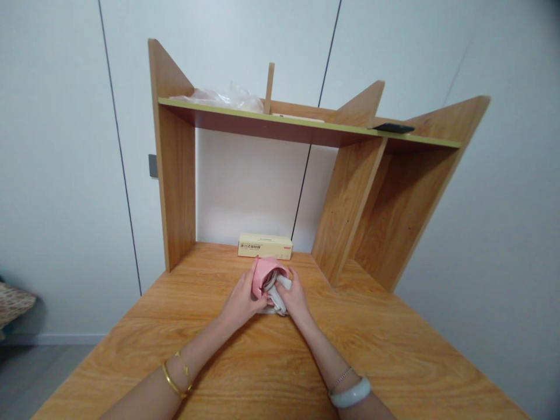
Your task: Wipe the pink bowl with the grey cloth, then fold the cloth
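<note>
A soft-looking pink pouch [264,270] is held just above the wooden tabletop, its mouth facing me. My left hand [245,295] is closed around the pouch's left side, thumb at the lower rim. Light grey-white cloth [278,296] bunches at the mouth and hangs out toward me. My right hand [296,294] pinches this cloth with the thumb, while its fingers reach behind the pouch's right side. Inside the mouth, a greyish folded edge shows; what else the pouch holds is hidden.
A pale yellow box [265,247] with printed lettering stands just behind my hands. A wooden shelf unit [177,192] rises from the desk [371,350] at the back. Clear plastic wrapping [231,98] and a dark flat object [394,128] lie on its upper shelf.
</note>
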The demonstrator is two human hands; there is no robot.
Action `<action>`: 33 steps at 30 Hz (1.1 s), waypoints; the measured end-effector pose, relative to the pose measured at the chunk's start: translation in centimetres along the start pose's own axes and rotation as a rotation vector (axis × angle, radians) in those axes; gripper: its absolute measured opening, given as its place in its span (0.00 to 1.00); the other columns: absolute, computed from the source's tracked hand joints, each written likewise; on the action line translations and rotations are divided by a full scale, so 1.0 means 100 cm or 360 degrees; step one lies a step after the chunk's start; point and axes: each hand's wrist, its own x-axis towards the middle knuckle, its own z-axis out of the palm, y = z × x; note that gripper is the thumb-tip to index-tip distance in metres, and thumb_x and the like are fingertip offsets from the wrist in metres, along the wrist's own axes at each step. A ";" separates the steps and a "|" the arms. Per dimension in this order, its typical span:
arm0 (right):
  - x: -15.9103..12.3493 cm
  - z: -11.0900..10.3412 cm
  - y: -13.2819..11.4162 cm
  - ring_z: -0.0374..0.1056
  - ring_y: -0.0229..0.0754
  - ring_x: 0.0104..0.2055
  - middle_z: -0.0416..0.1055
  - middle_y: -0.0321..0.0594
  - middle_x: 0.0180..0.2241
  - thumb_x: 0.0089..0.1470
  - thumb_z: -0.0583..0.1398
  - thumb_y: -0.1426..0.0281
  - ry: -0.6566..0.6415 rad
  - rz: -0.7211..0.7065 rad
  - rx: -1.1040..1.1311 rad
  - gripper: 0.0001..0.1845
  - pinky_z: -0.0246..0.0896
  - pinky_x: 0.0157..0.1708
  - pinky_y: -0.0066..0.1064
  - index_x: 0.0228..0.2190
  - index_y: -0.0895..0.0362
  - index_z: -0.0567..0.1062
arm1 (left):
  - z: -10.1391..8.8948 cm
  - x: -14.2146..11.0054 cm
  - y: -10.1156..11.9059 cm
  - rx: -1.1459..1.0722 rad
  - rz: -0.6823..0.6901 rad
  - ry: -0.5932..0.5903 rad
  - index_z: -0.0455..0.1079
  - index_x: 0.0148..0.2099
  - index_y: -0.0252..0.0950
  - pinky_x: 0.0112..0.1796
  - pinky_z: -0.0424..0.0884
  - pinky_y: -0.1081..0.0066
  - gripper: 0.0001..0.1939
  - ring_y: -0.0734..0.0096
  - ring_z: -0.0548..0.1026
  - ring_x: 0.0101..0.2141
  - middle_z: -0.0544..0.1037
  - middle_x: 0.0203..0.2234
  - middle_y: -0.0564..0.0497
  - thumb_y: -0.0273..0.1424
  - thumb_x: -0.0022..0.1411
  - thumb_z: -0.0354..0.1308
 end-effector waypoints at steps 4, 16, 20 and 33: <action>-0.004 -0.013 -0.017 0.69 0.46 0.38 0.72 0.46 0.37 0.50 0.54 0.67 0.0063 -0.0017 -0.0467 0.31 0.60 0.33 0.30 0.55 0.57 0.53 | -0.005 0.001 0.004 0.0130 -0.0114 -0.0062 0.36 0.64 0.38 0.46 0.62 0.66 0.44 0.64 0.66 0.45 0.66 0.47 0.45 0.32 0.49 0.55; -0.004 -0.023 -0.020 0.70 0.47 0.33 0.73 0.44 0.30 0.50 0.55 0.63 -0.0068 -0.0077 -0.1036 0.40 0.56 0.29 0.29 0.59 0.59 0.42 | -0.016 -0.001 0.019 0.0373 -0.0108 -0.0346 0.38 0.64 0.40 0.42 0.64 0.65 0.44 0.58 0.69 0.43 0.68 0.45 0.44 0.34 0.49 0.56; -0.003 -0.022 -0.011 0.70 0.44 0.32 0.73 0.43 0.30 0.51 0.53 0.68 -0.0082 -0.0100 -0.0726 0.36 0.57 0.29 0.28 0.58 0.60 0.44 | -0.010 -0.002 0.011 0.0290 -0.0114 -0.0261 0.39 0.64 0.40 0.44 0.63 0.63 0.40 0.58 0.68 0.45 0.66 0.47 0.43 0.37 0.53 0.54; -0.002 -0.010 -0.010 0.67 0.43 0.43 0.68 0.49 0.45 0.48 0.54 0.67 0.0131 -0.0059 0.0027 0.33 0.60 0.40 0.31 0.55 0.62 0.53 | -0.002 -0.001 0.009 -0.0192 -0.0242 -0.0116 0.37 0.62 0.35 0.41 0.68 0.67 0.39 0.66 0.72 0.40 0.71 0.44 0.46 0.33 0.54 0.55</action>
